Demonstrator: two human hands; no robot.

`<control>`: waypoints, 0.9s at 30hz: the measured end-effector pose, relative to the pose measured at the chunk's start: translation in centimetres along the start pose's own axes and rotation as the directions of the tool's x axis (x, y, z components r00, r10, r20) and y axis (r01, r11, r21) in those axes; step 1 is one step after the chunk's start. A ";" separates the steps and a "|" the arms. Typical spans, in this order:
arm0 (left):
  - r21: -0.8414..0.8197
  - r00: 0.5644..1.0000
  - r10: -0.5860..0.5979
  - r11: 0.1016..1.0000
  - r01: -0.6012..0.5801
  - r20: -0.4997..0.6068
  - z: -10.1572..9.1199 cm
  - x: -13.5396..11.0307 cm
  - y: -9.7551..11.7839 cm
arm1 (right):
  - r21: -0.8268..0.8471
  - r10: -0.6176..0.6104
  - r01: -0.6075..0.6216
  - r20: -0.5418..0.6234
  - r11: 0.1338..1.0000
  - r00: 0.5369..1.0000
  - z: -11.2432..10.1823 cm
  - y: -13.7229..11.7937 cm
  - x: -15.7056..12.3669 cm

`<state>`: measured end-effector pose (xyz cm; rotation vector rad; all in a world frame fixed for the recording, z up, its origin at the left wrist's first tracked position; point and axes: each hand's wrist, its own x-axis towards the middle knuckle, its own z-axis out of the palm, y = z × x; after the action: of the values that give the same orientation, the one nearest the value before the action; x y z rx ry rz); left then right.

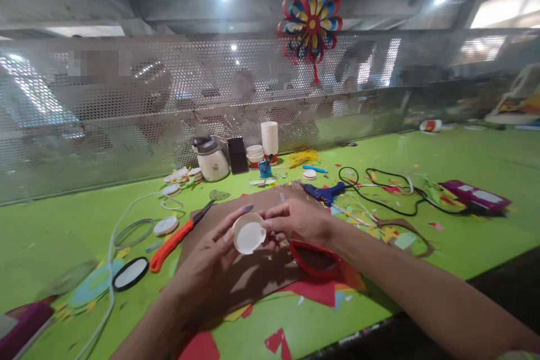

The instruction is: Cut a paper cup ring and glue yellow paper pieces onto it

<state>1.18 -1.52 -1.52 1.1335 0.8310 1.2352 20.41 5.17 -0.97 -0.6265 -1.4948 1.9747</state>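
Observation:
Between my two hands is a cut-off paper cup bottom, a small white disc with a low, uneven rim. My left hand supports it from the left with thumb and fingers. At its right edge, my right hand pinches the rim between thumb and fingers. Both hands are above a brown board. A red loop shows just below my right hand; I cannot tell what it belongs to. Left of the board lies an orange-handled knife, its dark blade pointing away.
A blue glue gun with black cable lies behind the board. Farther back stand a jug, a phone and stacked paper cups. Paper scraps litter the green table. A paper flower hangs against the mesh panel.

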 end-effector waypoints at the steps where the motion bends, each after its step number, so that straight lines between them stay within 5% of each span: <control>1: -0.036 1.000 -0.011 0.999 0.011 0.006 -0.2 0.1 0.0 | -0.013 -0.001 0.001 -0.013 1.000 1.000 0.1 0.0 0.0; 6: -0.080 0.997 -0.063 0.995 0.065 0.036 -1.4 0.9 0.5 | -0.190 -0.040 0.026 -0.070 0.981 0.997 0.2 0.2 0.1; 9: -0.043 0.999 -0.025 0.999 0.023 -0.041 -2.1 1.2 1.1 | -0.419 -0.119 0.053 -0.133 0.906 0.984 -0.4 -0.3 0.3; 14: -0.038 0.987 0.074 0.996 -0.081 -0.145 -3.0 1.4 2.1 | -0.830 -0.224 -0.028 -0.182 0.556 0.957 -2.5 -1.9 -0.4; 19: -0.041 0.994 0.077 0.996 -0.080 -0.072 -3.4 1.3 2.1 | -0.979 -0.066 -0.087 -0.100 0.183 0.993 -2.7 -1.4 -3.3; 23: -0.002 0.994 0.094 0.996 -0.094 -0.047 -3.2 0.8 2.3 | -0.991 0.024 -0.133 -0.133 0.004 0.991 -1.9 -0.2 -4.4; 27: -0.053 0.995 0.096 0.994 -0.097 -0.013 -3.2 0.7 2.3 | -0.985 0.052 -0.169 -0.171 -0.041 0.984 -1.7 0.3 -3.8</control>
<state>-2.32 -0.29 -0.08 1.1359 0.7544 1.3368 24.25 3.66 -1.62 -1.4014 -2.7953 0.3883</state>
